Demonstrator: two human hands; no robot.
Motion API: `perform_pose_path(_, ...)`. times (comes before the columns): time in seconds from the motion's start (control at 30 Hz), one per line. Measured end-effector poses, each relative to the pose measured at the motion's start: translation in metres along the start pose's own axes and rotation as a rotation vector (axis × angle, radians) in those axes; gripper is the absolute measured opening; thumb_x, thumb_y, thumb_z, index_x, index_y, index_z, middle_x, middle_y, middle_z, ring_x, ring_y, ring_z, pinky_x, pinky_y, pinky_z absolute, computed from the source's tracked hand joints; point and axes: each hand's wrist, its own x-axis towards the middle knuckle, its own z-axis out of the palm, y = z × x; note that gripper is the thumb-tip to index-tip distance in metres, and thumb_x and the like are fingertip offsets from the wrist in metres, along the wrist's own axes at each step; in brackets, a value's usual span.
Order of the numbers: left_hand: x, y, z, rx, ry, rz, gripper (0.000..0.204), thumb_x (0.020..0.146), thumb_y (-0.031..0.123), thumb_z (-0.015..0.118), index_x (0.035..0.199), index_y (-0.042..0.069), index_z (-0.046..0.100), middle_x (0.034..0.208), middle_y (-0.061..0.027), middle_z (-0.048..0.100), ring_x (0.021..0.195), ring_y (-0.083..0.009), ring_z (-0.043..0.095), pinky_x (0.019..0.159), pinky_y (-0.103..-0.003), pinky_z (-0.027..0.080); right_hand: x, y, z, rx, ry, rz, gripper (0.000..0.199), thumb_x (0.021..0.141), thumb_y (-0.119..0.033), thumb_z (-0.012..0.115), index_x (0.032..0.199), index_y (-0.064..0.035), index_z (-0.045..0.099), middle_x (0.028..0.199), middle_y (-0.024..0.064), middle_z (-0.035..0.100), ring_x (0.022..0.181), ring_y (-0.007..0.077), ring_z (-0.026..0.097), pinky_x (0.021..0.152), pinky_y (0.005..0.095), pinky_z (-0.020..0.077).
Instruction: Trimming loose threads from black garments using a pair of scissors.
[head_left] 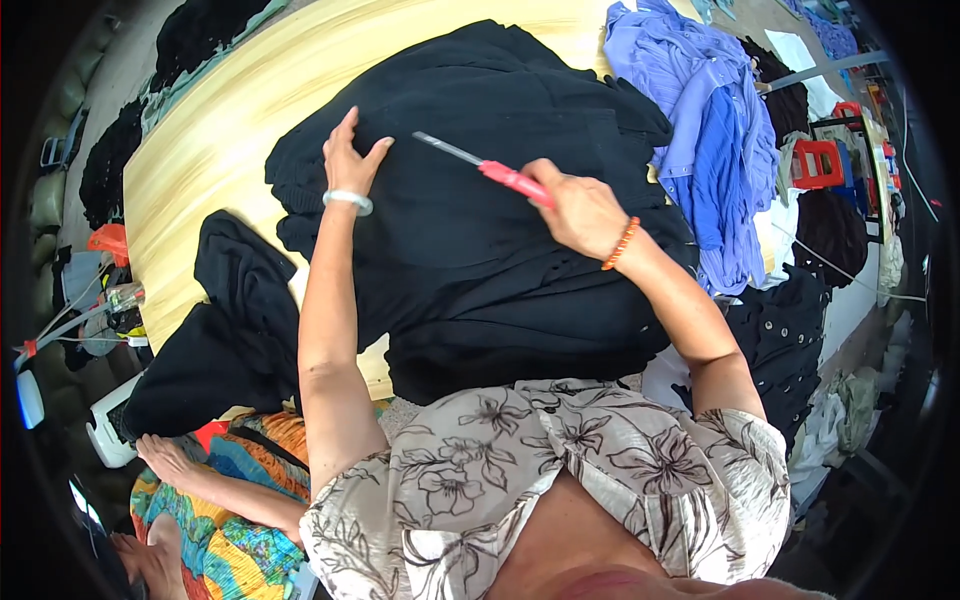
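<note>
A large black garment (470, 230) lies spread over the table in front of me. On its left upper part rests my left hand (352, 165), open, thumb and fingers apart, with a pale bangle at the wrist. Closed round the pink-red handle of a utility knife (510, 180) is my right hand (582, 212), with an orange beaded bracelet behind it. The knife's long narrow metal blade points left toward my left hand, over the black cloth. Whether the blade touches the cloth I cannot tell.
The pale wood table (190, 190) shows around the cloth. Blue-violet garments (715, 150) are heaped at its right edge. Another black garment (225, 330) hangs over the near left side, where a co-worker's hand (168, 462) touches it. A red stool (818, 163) stands far right.
</note>
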Motion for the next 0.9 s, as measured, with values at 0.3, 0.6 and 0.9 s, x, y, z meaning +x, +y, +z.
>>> perform_pose_path(0.3,0.030,0.022,0.002,0.331,-0.209,0.085,0.036,0.072,0.030,0.081,0.104,0.020,0.066,0.098,-0.0069,0.064,0.104,-0.0329,0.056,0.086,-0.050,0.044,-0.064,0.053,-0.028,-0.075,0.099,0.196,0.025,0.089,-0.013,0.060,0.113,-0.0105,0.051,0.080,0.0204,0.065,0.080,0.0415,0.065,0.068,0.0497,0.0502)
perform_pose_path(0.6,-0.046,0.245,-0.099,-0.321,-0.104,0.647,0.008,0.085,0.001,0.058,0.093,0.002,0.059,0.084,-0.0070,0.065,0.073,-0.0222,0.065,0.066,-0.032,0.051,-0.080,0.092,-0.074,0.178,0.441,0.483,0.035,0.092,-0.038,0.064,0.085,-0.0040,0.065,0.059,0.0029,0.063,0.050,0.0105,0.059,0.048,0.0285,0.0452)
perform_pose_path(0.9,-0.212,0.363,-0.153,-0.872,-0.011,1.062,0.021,0.078,0.011,0.071,0.094,0.001,0.063,0.073,-0.0180,0.064,0.051,-0.0236,0.059,0.044,-0.032,0.050,-0.075,0.053,-0.118,0.460,0.224,0.089,0.021,0.094,-0.020,0.065,0.108,-0.0048,0.072,0.089,-0.0035,0.067,0.080,0.0039,0.056,0.073,0.0212,0.0453)
